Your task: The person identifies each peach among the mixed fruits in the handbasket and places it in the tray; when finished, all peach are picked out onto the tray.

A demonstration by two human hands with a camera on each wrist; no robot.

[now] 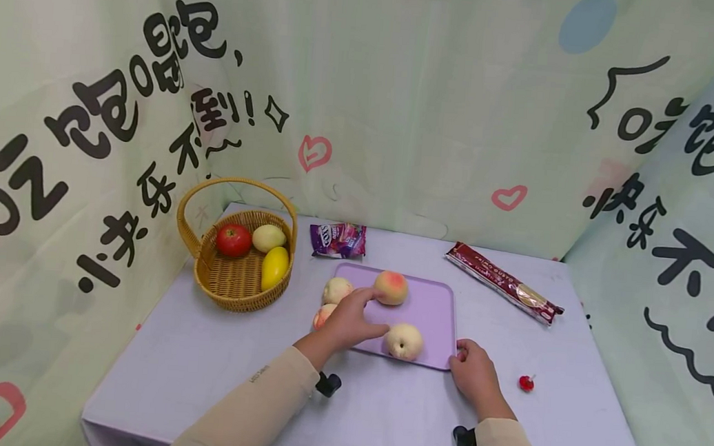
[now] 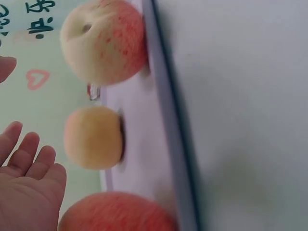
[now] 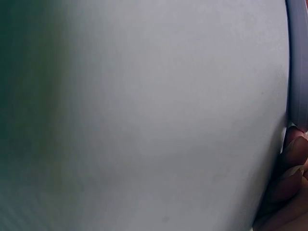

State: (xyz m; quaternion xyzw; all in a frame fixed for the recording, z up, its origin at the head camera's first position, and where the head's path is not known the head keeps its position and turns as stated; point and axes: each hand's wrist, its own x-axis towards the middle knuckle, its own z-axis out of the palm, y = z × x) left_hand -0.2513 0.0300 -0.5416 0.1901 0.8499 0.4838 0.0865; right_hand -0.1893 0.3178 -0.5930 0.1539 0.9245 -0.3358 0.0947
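Observation:
My left hand [image 1: 349, 320] hovers over the light purple tray [image 1: 434, 311], its fingers spread with nothing between them. A peach [image 1: 392, 287] sits at the back of the tray and a paler peach [image 1: 404, 342] at its front. Two more, a cream peach [image 1: 336, 290] and a reddish peach [image 1: 323, 315], lie at the tray's left side, the latter partly behind my left hand. In the left wrist view the fingers [image 2: 45, 163] stay apart from the peaches. My right hand [image 1: 477, 378] grips the tray's front right corner; its curled fingers [image 3: 293, 154] meet the rim in the right wrist view.
A wicker basket [image 1: 239, 304] at the left holds a tomato [image 1: 234, 241], a yellow lemon-like fruit [image 1: 276, 268] and a pale oval fruit [image 1: 268, 238]. Behind the tray lies a purple snack bag [image 1: 338, 240]. A long maroon packet [image 1: 505, 283] and a small red item [image 1: 526, 383] lie right.

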